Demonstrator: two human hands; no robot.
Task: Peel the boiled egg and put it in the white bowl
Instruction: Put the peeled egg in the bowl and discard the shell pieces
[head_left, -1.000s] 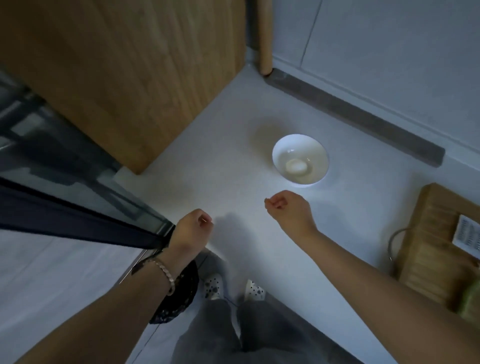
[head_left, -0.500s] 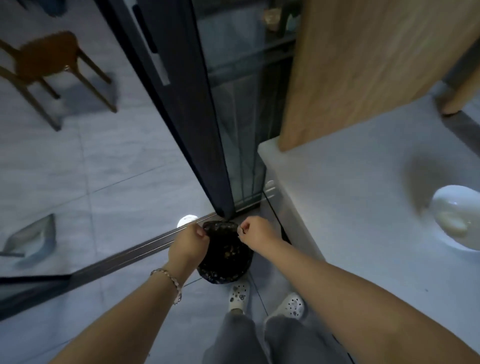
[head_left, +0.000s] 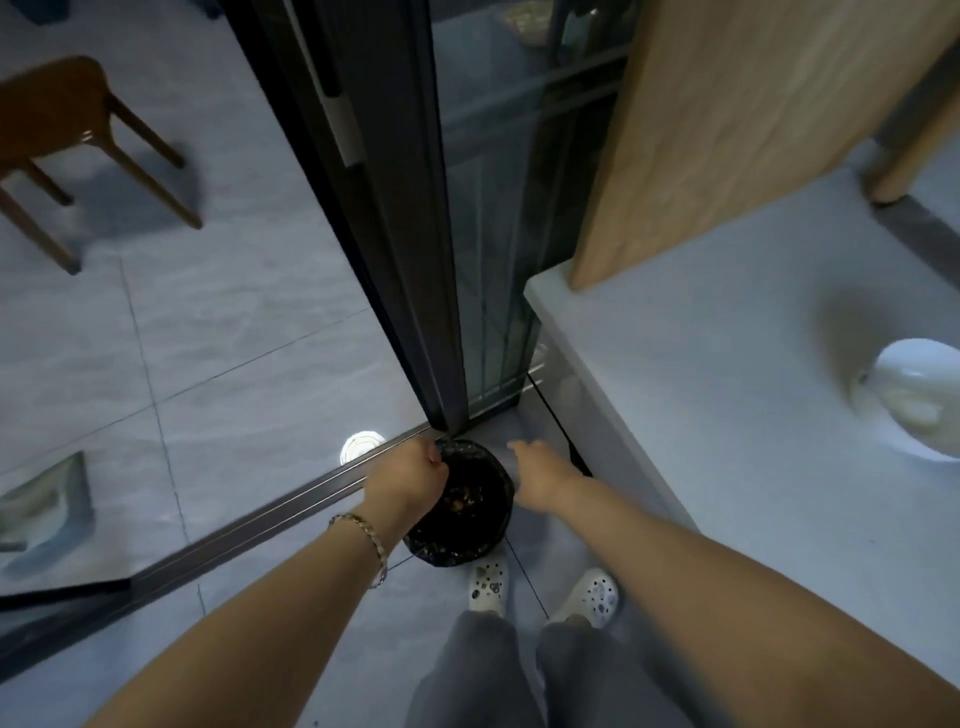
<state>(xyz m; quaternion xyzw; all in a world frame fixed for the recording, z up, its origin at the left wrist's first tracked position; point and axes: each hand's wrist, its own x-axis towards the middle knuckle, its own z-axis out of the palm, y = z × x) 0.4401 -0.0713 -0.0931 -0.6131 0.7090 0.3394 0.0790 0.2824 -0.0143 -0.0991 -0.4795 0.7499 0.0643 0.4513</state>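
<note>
Over the bin (head_left: 460, 506), the left hand (head_left: 410, 480) is fisted, the right hand (head_left: 540, 475) spread; shell bits could miss the bin.

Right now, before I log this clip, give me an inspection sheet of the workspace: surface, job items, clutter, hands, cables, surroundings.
Surface: white countertop, bare apart from the bowl.
Job's things: white bowl at the right edge of view, a pale egg-like shape inside, blurred; no shell seen on the counter.
Clutter: black-lined bin on the floor with brownish scraps inside.
Hands: left hand closed in a fist over the bin rim, bracelet on the wrist; right hand open, fingers spread beside the bin, holding nothing visible.
Cables: nothing seen.
Surroundings: grey tiled floor, dark sliding door frame, wooden panel, wooden stool.
</note>
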